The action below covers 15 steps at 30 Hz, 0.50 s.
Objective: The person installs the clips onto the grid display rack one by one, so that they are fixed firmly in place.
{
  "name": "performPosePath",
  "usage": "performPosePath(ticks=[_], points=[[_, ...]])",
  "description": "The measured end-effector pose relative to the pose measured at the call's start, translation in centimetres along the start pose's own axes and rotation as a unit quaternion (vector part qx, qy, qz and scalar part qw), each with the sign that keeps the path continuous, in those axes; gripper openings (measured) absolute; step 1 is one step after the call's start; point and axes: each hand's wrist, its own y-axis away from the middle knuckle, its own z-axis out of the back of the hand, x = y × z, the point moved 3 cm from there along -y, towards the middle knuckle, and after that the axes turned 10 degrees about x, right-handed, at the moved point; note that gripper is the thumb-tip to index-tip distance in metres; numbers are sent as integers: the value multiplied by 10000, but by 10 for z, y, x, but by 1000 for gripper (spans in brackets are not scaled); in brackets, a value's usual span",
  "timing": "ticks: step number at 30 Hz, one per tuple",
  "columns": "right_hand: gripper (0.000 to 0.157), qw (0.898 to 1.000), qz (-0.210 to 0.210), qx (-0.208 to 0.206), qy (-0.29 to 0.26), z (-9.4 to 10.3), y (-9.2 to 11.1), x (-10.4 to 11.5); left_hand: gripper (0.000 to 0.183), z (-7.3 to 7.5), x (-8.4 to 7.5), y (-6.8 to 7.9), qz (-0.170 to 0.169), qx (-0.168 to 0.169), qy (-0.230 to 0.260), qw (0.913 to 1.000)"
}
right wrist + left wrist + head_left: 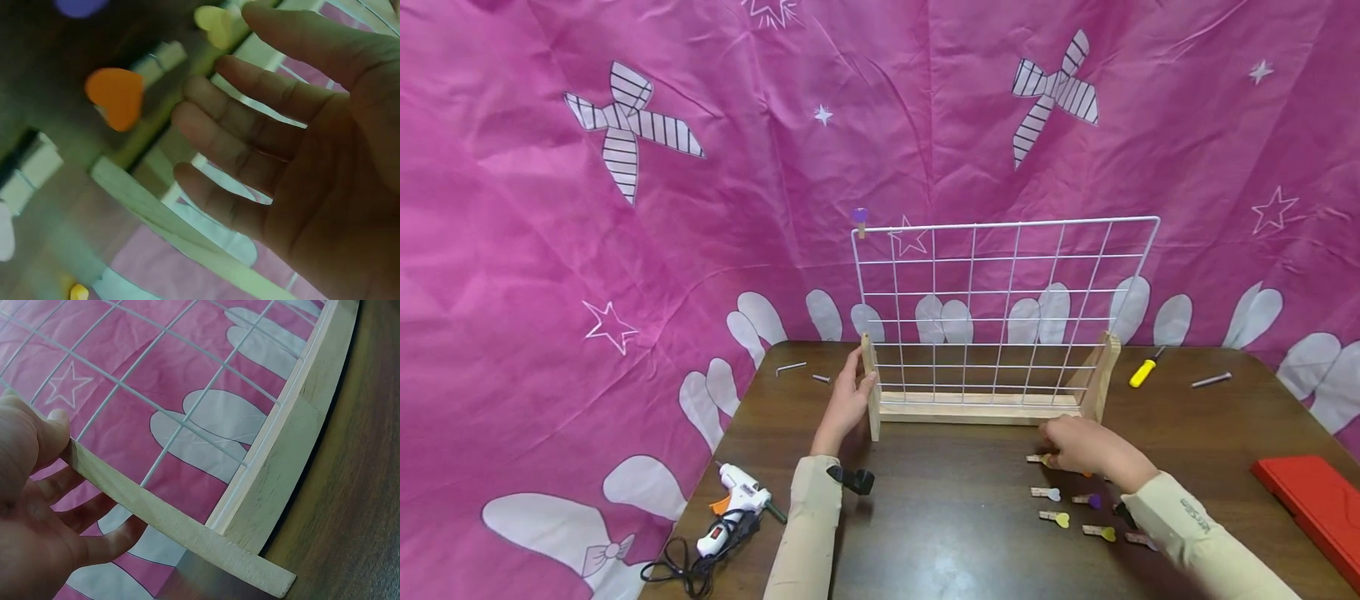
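A white wire grid (972,260) stands upright in a wooden frame on the table. My left hand (847,404) holds the frame's left side post (181,522), thumb on one face and fingers on the other. A purple heart clothespin (861,218) sits on the grid's top left corner. By the frame's right front, my right hand (1078,446) reaches over small heart clothespins. In the right wrist view its fingers are loosely extended, with nothing between them. Its thumb tip is close to a yellow heart clothespin (215,28); an orange heart clothespin (115,97) lies beyond the fingertips.
More heart clothespins (1099,532) lie in rows at front right. A glue gun (741,492) with its black cord is at left. Behind are a hex key (791,367), a bolt (822,379), a yellow screwdriver (1142,373) and another bolt (1212,380). A red case (1315,500) sits far right.
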Motion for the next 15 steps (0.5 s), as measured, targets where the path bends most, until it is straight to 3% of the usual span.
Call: performPosePath(ticks=[15], points=[[25,9992,-87,125,359,-12,-7,-2,49,1,1,1,-87,129,196,9997]])
